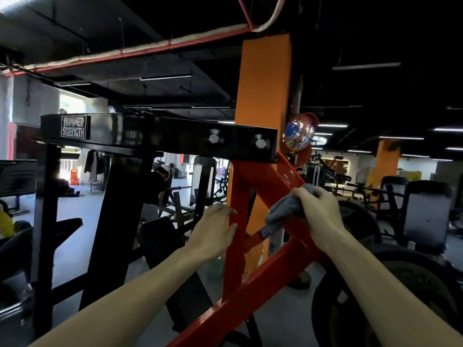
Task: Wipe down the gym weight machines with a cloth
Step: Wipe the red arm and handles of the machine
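Right hand clenched round a bunched grey cloth, pressing it onto a slanting red bar of the weight machine, just below the point where that bar meets the black crossbeam. Cloth draped over the bar's left edge, a small blue tag hanging at its lower end. Left hand relaxed, fingers straight, fingertips resting against the upright red post just left of the cloth, grasping nothing. Both forearms bare, reaching up from the bottom of the view. Another red bar running diagonally from lower left up toward the right hand, crossing the upright post. Black crossbeam bearing a plate lettered "HAMMER STRENGTH" at its left end and two bolt heads near its right end. Orange pillar standing behind the red frame, a shiny patterned helmet hanging beside it. Black weight plates low on the right, near the right forearm. Dim gym floor beyond, with further machines and padded seats. Black ceiling overhead, crossed by red and white pipes.
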A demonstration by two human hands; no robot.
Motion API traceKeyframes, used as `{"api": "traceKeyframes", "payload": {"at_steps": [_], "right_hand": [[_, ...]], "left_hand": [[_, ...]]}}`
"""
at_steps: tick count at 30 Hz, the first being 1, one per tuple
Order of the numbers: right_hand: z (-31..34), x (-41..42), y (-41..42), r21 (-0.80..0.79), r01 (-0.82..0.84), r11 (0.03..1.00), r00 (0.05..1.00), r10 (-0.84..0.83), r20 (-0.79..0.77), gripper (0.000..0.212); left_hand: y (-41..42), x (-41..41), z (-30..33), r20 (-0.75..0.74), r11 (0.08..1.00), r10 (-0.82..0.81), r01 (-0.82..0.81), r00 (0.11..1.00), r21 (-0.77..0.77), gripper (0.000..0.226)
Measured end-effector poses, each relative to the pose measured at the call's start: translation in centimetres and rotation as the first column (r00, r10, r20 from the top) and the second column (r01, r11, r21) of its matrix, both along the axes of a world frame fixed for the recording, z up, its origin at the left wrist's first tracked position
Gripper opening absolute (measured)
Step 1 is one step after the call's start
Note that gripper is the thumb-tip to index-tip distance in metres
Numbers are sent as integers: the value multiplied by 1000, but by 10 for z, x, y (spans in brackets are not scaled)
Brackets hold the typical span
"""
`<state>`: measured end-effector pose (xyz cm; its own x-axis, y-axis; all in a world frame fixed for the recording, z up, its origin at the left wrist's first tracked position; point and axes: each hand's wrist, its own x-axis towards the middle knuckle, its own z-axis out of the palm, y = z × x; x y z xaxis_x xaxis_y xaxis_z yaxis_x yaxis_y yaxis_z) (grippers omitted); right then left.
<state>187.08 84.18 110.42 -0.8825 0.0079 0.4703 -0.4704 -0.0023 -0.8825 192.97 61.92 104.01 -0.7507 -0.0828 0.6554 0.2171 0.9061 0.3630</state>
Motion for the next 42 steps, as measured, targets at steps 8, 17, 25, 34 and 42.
{"api": "traceKeyframes", "payload": {"at_steps": [8, 17, 25, 34, 42], "right_hand": [[-26, -52, -69, 445, 504, 740, 717, -72, -693, 38], [8, -79, -99, 401, 780, 481, 383, 141, -913, 64], [-98, -109, 19, 433, 808, 398, 440, 79, -894, 53], [-28, -104, -56, 278, 769, 575, 349, -14, -937, 51], [-74, -124, -38, 299, 813, 500, 357, -23, -934, 72]], "left_hand": [[10, -21, 14, -73, 994, 54, -61, 996, -92, 45], [-17, -31, 24, -198, 964, 161, -197, 967, -179, 52], [-10, -51, 40, -362, 715, 173, -369, 916, -593, 84], [-19, -72, 57, -447, 558, 178, -464, 877, -688, 77], [-14, -91, 46, -438, 516, 70, -408, 896, -753, 74]]}}
